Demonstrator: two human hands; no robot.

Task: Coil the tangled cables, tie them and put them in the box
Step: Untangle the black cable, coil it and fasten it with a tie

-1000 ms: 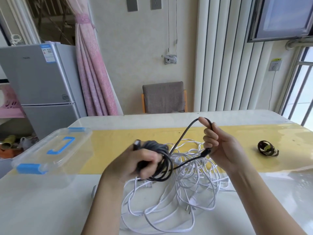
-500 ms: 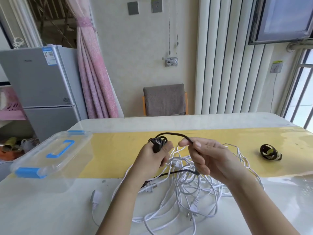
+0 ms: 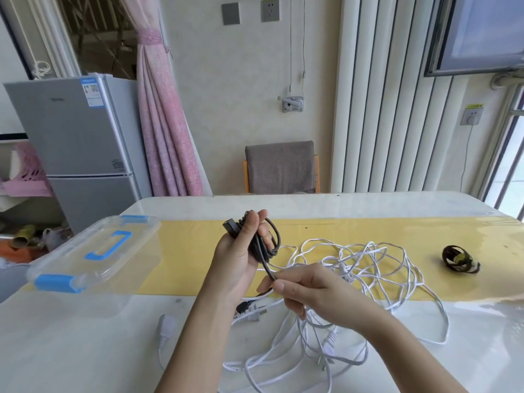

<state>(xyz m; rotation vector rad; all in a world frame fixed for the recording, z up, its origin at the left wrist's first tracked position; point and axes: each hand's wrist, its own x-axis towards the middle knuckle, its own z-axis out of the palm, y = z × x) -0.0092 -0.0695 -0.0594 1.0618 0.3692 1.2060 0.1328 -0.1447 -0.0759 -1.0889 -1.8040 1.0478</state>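
My left hand (image 3: 241, 259) grips a small coil of black cable (image 3: 265, 245) above the table, its black plug sticking out to the left. My right hand (image 3: 309, 293) pinches the loose tail of that black cable just below the coil. Under and behind both hands lies a tangle of white cables (image 3: 354, 268) spread over the table, with white plugs near the front. A clear plastic box with a blue handle and blue clips (image 3: 93, 251) stands closed at the left.
A tied black coil with a yellow strap (image 3: 459, 260) lies on the yellow table runner (image 3: 184, 251) at the right. A white plug (image 3: 167, 327) rests near the front left. A grey chair (image 3: 280, 167) stands behind the table, a fridge (image 3: 79, 148) at the left.
My left hand has turned and lifted the black coil. My right hand has come down from the top of the loop to the cable's tail below the coil.
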